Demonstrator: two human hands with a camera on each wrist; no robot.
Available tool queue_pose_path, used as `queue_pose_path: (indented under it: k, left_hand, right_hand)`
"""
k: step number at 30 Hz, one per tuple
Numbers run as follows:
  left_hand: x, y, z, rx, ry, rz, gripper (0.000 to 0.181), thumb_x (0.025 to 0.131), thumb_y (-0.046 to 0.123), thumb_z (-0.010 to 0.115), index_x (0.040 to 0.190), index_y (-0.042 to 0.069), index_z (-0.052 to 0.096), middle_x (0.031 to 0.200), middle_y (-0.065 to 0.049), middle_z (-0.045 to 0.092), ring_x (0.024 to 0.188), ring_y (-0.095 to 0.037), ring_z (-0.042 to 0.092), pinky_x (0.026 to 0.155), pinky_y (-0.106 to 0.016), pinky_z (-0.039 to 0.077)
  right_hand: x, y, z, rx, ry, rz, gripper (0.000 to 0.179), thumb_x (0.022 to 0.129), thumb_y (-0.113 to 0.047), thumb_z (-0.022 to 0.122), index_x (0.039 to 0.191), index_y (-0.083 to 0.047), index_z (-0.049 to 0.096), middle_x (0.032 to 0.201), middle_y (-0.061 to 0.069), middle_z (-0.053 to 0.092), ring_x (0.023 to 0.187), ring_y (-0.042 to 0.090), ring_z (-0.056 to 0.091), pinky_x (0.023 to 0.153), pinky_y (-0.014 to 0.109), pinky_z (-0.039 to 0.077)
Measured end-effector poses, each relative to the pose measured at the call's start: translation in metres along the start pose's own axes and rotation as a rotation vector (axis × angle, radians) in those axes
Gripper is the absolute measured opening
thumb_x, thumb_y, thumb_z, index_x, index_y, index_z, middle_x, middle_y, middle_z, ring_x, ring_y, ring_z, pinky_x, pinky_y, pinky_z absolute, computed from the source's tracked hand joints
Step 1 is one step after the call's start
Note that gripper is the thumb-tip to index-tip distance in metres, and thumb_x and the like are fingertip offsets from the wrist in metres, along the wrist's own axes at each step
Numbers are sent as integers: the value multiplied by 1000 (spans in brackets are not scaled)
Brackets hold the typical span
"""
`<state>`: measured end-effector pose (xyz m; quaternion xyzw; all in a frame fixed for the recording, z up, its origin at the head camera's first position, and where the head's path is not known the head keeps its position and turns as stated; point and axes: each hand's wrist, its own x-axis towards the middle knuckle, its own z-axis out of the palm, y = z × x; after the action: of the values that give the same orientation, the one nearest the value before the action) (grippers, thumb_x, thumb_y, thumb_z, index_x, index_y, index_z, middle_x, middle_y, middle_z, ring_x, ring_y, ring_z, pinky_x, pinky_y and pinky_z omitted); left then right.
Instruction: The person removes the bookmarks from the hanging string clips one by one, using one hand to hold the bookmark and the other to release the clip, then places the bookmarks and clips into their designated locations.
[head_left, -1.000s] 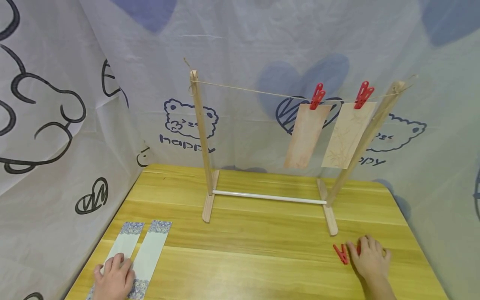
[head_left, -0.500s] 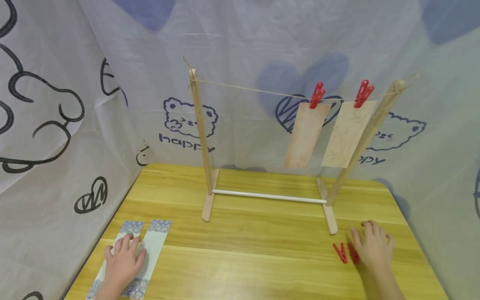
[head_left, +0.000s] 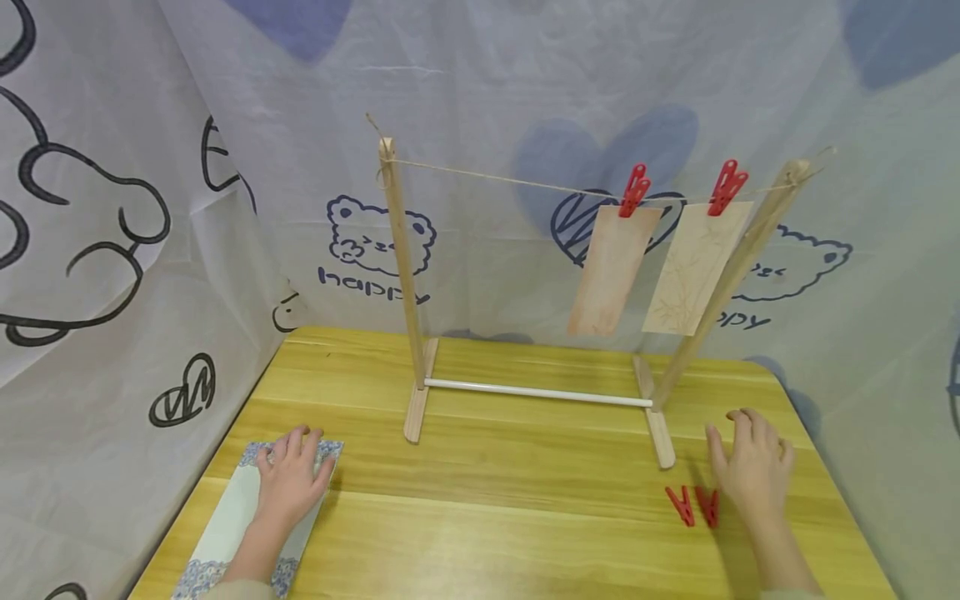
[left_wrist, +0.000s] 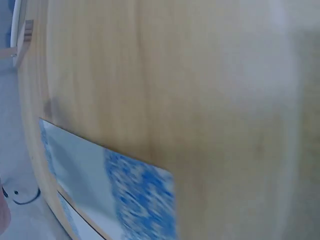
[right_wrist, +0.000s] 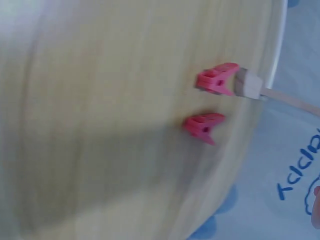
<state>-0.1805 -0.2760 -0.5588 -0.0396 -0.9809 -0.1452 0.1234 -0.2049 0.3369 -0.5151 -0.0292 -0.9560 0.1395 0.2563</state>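
My left hand [head_left: 291, 482] is over two white paper strips with blue patterned ends; its relaxed fingers show no grip on anything. In the head view the left strip [head_left: 228, 517] shows beside my wrist, and the hand and forearm cover much of the right one. The left wrist view shows the nearer strip [left_wrist: 82, 162] lying flat with a narrow gap to the other strip [left_wrist: 82, 224]. My right hand [head_left: 753, 471], fingers loosely bent and holding nothing, is just right of two red clothespins: one [head_left: 681, 506] on the left, another [head_left: 707, 507] nearer the hand.
A wooden stand with a white crossbar [head_left: 536, 393] and a string [head_left: 487, 176] stands at the back. Two more red clips hold a pinkish card [head_left: 615, 271] and a cream card [head_left: 697, 271] on the string. Patterned cloth [head_left: 480, 83] hangs around the table [head_left: 480, 533].
My left hand has moved forward and right over the strips. My right hand has drawn forward from the clothespins, uncovering the second one, which stays on the table.
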Motion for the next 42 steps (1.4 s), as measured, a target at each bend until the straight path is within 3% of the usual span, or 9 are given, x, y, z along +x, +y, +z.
queue_pose_path:
  k: [8,18,25,34,42]
  left_hand:
    - [30,23,-4,-8,-27,46,50,92,33,48,131,3,38,134,-21,30,123,-42,24,94,-64,10]
    - [65,58,-9,-18,-1,110,50,91,37,47,131,7,40,135,-17,33,123,-37,27,95,-61,13]
    - [83,75,-10,-14,9,145,52,91,38,47,132,8,39,135,-17,33,124,-36,27,96,-60,13]
    - [103,94,-16,-13,52,210,53,90,39,47,132,8,38,136,-17,33,123,-35,29,96,-59,14]
    - [119,116,-24,-14,60,233,54,90,40,45,132,7,40,136,-17,34,124,-35,29,98,-60,14]
  right_hand:
    - [20,-12,-14,2,4,6,40,93,-32,50,114,2,47,124,25,44,110,44,39,90,61,22]
    - [42,-28,-28,13,122,-64,41,89,-30,56,114,1,48,122,23,45,111,41,39,90,60,21]
    - [58,-41,-41,37,124,-74,43,91,-31,53,118,1,46,126,23,43,114,42,37,90,60,19]
    - [83,-53,-57,47,202,-123,43,90,-31,54,118,1,47,126,22,44,113,42,38,90,59,21]
    - [100,-64,-72,44,253,-166,44,90,-32,54,118,2,48,125,21,44,113,41,39,90,58,22]
